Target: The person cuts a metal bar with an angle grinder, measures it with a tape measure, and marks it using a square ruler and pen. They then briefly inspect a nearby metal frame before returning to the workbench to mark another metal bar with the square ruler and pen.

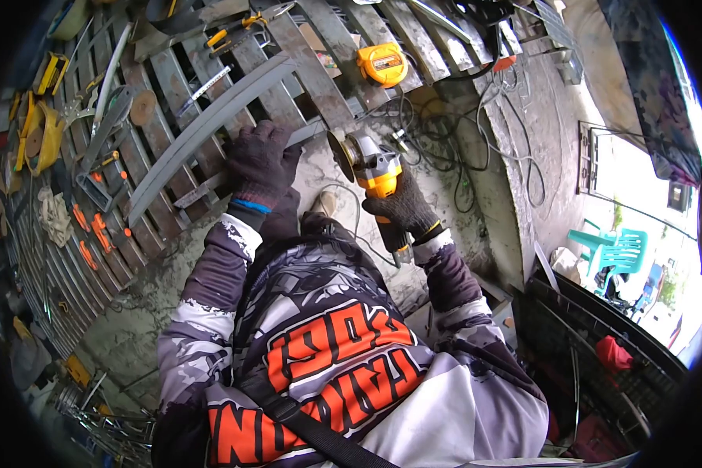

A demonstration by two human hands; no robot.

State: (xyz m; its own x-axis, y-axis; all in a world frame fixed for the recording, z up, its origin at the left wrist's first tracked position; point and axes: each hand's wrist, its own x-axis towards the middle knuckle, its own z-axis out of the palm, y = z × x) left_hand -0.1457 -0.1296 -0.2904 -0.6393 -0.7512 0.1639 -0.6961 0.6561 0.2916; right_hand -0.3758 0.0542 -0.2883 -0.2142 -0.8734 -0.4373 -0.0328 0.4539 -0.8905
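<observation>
In a dark knit glove, my right hand is closed round the body of a yellow and grey angle grinder. The grinder's disc faces left, apart from the metal. My left hand, also in a dark glove, rests at the edge of the slatted metal bench, beside a long grey metal bar. Its fingers are bent over a metal piece near the bar's right part; what they hold, if anything, is hidden.
A yellow tape measure lies on the bench's far edge. Orange clamps and other tools lie at the left. Cables run over the floor and wall at the right. A green chair stands outside.
</observation>
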